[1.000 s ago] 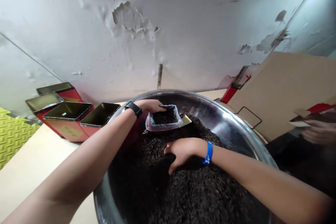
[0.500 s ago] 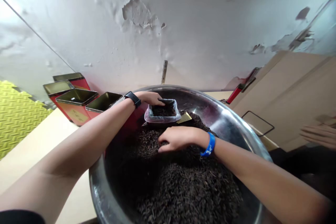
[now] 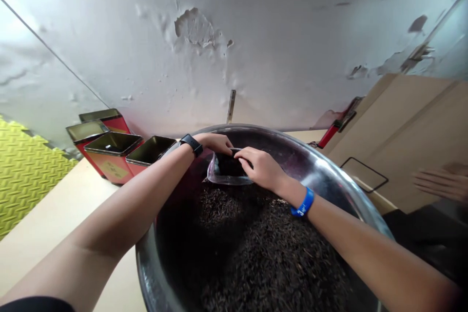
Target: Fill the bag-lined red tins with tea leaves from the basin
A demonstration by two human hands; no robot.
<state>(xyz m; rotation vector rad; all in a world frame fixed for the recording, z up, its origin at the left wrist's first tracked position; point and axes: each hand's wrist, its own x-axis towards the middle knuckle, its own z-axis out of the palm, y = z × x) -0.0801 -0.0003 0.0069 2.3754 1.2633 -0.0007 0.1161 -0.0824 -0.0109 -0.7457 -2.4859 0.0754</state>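
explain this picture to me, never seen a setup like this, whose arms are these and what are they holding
There's no machine here: these are a person's bare arms, seen by a camera worn on their head, looking forward and down. The left hand, below a dark watch, and the right hand, below a blue wristband, meet at a plastic-lined container; how firmly they grip it, I can't tell. It sits inside a big metal basin with dark, loose flakes. Open red tins stand on the pale table at left. At the right edge is another person's hand.
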